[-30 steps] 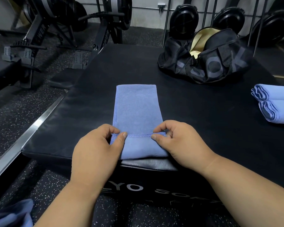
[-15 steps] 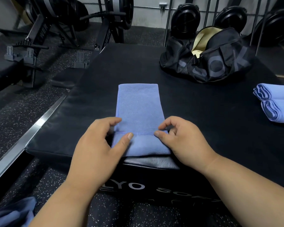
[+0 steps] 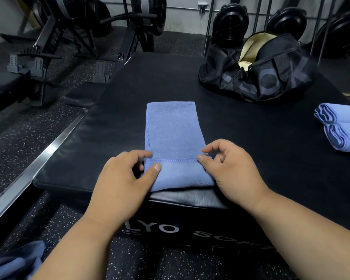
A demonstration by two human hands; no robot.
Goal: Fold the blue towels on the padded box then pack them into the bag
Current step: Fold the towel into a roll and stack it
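The blue towel (image 3: 171, 130) runs lengthwise away from you toward the bag (image 3: 257, 73); your left hand (image 3: 121, 182) and right hand (image 3: 228, 168) rest open-fingered at its near folded end.

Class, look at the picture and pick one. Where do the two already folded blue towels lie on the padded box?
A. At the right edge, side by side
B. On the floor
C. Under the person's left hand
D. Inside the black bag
A: the two folded towels lie next to each other at the right edge of the padded box, apart from the open bag.
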